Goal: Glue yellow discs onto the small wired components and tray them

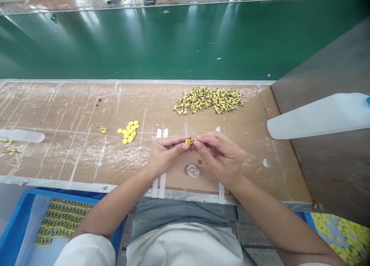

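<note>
Over the front middle of the cardboard-covered bench, my left hand pinches a small round yellow piece between thumb and fingertips. From the other side my right hand closes thumb and forefinger on a thin end at the same piece; what exactly lies between those fingertips is too small to make out. Just below the hands stands a small clear round dish. Left of them lies a loose cluster of flat yellow discs, and beyond them a heap of tiny yellow-and-dark parts.
A blue crate at lower left holds rows of yellow-and-dark pieces. More yellow discs fill a container at lower right. A white plastic bottle-like object juts in beside the grey panel. The green belt runs behind the bench.
</note>
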`<state>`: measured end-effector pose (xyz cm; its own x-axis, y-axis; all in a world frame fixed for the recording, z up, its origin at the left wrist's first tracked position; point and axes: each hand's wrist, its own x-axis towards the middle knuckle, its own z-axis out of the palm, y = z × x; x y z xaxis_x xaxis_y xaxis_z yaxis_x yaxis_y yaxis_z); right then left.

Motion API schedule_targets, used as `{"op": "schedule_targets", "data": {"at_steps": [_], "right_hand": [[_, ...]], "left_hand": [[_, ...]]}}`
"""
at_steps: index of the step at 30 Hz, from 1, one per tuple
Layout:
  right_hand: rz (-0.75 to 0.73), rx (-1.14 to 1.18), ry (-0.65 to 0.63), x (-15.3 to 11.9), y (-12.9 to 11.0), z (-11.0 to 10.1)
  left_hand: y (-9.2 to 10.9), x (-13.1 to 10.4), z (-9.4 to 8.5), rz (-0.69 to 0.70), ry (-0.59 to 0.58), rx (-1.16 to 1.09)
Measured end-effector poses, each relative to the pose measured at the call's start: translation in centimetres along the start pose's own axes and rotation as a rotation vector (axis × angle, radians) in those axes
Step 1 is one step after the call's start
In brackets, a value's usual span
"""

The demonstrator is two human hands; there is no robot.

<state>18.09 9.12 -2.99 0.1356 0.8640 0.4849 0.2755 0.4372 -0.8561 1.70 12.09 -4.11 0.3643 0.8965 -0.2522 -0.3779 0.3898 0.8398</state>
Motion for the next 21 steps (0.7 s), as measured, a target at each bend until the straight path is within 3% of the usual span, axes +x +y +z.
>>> {"op": "schedule_targets", "data": {"at_steps": [21], "right_hand": [[-0.005,0.008,-0.018,-0.03,0.02,0.06]], "left_hand": [[-0.37,0.16,-0.47,0.079,-0.06,0.009]]}}
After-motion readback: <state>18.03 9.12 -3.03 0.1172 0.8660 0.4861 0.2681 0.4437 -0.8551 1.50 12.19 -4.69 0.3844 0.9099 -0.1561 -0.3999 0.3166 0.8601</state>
